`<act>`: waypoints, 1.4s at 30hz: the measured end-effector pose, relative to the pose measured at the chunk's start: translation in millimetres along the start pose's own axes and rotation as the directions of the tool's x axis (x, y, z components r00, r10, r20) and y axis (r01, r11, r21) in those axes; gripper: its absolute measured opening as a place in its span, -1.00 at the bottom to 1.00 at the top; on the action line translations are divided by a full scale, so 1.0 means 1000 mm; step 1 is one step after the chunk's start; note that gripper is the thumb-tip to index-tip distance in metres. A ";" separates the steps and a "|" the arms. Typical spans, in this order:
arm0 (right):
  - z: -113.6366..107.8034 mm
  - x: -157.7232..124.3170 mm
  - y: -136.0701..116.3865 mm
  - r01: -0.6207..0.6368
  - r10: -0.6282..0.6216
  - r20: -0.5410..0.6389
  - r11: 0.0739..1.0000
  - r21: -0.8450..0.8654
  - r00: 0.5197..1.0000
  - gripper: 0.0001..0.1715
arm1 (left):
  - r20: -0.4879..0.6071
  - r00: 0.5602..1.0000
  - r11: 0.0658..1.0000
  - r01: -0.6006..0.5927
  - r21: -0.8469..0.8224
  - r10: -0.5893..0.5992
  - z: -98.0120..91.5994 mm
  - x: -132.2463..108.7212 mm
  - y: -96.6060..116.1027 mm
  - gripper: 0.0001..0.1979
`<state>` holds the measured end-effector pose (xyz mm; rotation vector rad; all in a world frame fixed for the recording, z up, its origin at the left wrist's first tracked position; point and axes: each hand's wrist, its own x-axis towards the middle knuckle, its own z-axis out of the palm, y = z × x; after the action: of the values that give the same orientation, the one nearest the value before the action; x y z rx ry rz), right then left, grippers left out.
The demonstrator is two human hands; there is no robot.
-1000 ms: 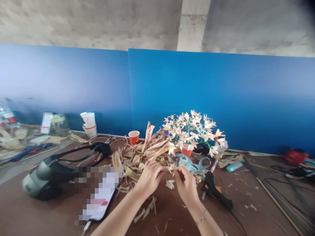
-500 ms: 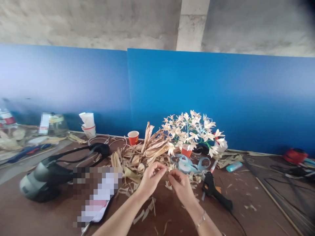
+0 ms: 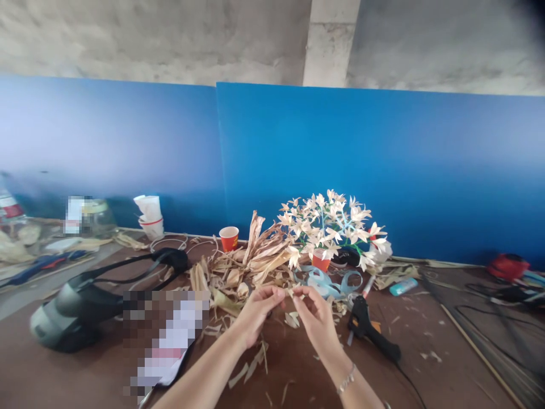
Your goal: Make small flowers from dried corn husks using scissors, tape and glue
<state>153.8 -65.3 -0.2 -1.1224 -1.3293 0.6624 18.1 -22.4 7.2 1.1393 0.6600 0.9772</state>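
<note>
Thumb and fingertips of the bare left hand (image 3: 258,313) are drawn narrow, close to the curled, narrowed fingers of the bare right hand (image 3: 315,319). Whether either hand grips a small piece cannot be told at this scale. A silver-coloured bracelet (image 3: 347,379) encircles the right wrist.

A small cream petal-shaped piece (image 3: 292,320) lies on the brown tabletop (image 3: 361,383), visible between the hands. Beyond the left hand is a loose heap of dry tan husks (image 3: 268,258). Beyond the right hand lies a pale blue ribbon roll (image 3: 319,281); behind it, cream pointed-petal flowers (image 3: 332,227) rise above a red paper cup (image 3: 321,262). A black glue gun (image 3: 374,333) rests to the right of the right hand.
</note>
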 end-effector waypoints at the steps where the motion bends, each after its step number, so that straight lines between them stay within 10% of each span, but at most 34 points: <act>1: -0.001 0.000 -0.001 0.044 -0.044 0.001 0.999 -0.015 0.999 -0.80 | 0.008 1.000 0.999 0.026 -0.025 -0.026 -0.001 0.001 -0.002 -0.72; 8: -0.003 0.000 -0.003 0.193 -0.188 0.047 0.972 -0.135 0.981 -0.82 | 0.072 0.993 0.995 0.100 -0.023 -0.098 -0.002 0.001 -0.005 -0.72; 23: -0.004 -0.001 0.000 0.097 -0.106 -0.027 0.970 -0.223 0.994 -0.76 | 0.097 0.993 0.859 -0.108 0.500 0.069 0.002 -0.001 0.007 -0.78; 33: -0.007 0.006 0.011 -0.055 0.043 0.114 0.994 0.097 0.993 -0.77 | 0.141 0.989 0.918 -0.018 0.395 -0.041 0.000 -0.003 0.005 -0.64; 42: -0.007 0.006 0.013 -0.103 0.106 -0.051 0.993 0.060 0.993 -0.66 | 0.099 0.995 0.901 -0.067 0.429 0.026 0.006 -0.001 0.002 -0.79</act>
<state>163.9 -57.1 -8.9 -1.1619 -1.2044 0.7373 22.1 -25.8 10.8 1.5890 0.8028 0.8319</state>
